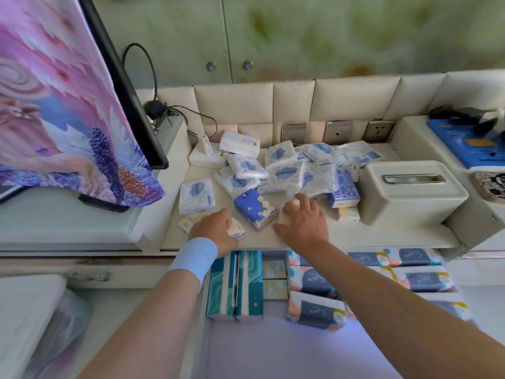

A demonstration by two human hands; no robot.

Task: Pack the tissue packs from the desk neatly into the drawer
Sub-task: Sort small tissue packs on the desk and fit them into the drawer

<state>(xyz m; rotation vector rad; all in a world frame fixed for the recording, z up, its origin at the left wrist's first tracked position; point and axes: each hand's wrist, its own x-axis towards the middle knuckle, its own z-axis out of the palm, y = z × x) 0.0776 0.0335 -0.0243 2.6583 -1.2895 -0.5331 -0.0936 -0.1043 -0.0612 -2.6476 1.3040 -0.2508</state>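
Several small tissue packs point(284, 170) lie heaped on the cream desk point(175, 236), mostly white with blue prints. A blue flowered pack point(254, 207) sits near the front edge between my hands. My left hand point(216, 228) is closed around a small yellow-white pack point(237, 230) at the desk's front. My right hand point(303, 222) rests on another small cream pack point(287, 214), fingers curled over it. Below, the open drawer point(246, 348) holds two teal packs point(236, 285), small yellow packs point(274, 279) and several navy-labelled packs point(314, 310).
A cream tissue box point(410, 192) stands at the desk's right. A screen draped with a purple floral cloth point(62, 105) stands at the left. Wall sockets point(337, 131) and cables point(164, 110) line the padded back. A blue box point(470, 143) sits far right.
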